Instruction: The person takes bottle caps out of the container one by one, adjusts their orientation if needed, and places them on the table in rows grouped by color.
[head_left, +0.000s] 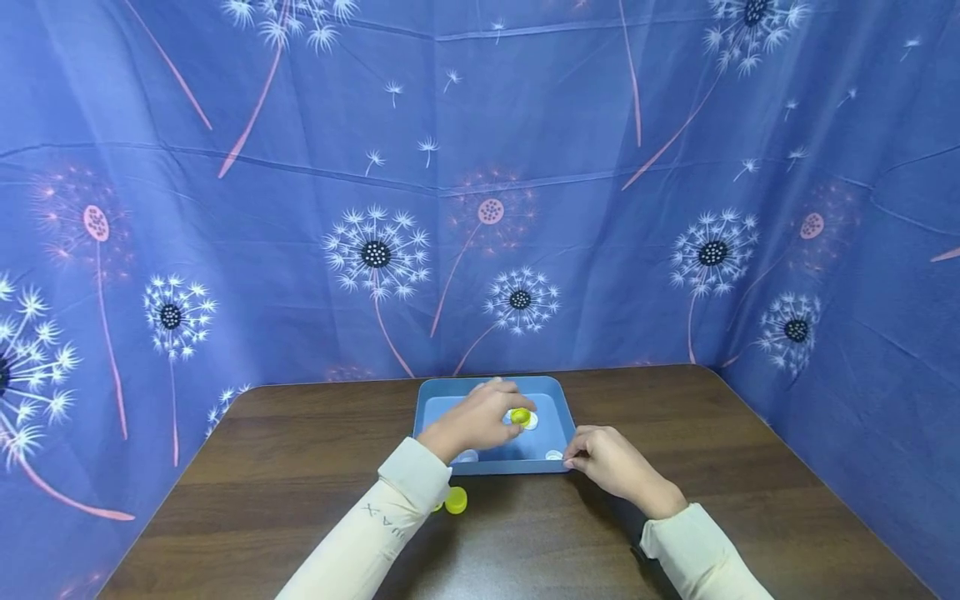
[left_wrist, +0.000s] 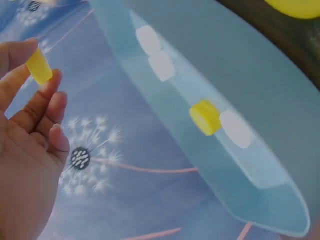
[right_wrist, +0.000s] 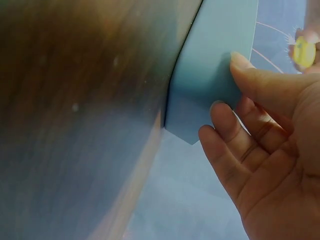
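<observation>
My left hand (head_left: 480, 421) is over a blue tray (head_left: 495, 468), pinching a yellow bottle cap (left_wrist: 40, 67) between thumb and fingers. Inside the tray, another yellow cap (left_wrist: 205, 117) lies beside a white cap (left_wrist: 236, 129). Two more white caps (left_wrist: 162, 66) sit close together at another part of the tray floor. My right hand (head_left: 611, 460) holds the tray's near right corner, with the thumb on the outer wall (right_wrist: 215, 50) and the other fingers curled at the rim.
On the brown wooden table (head_left: 315, 467), a yellow cap (head_left: 456, 500) lies in front of the tray, with a second one partly hidden by the left sleeve (head_left: 375, 533). A blue dandelion-print curtain (head_left: 450, 150) hangs behind the table and along its sides.
</observation>
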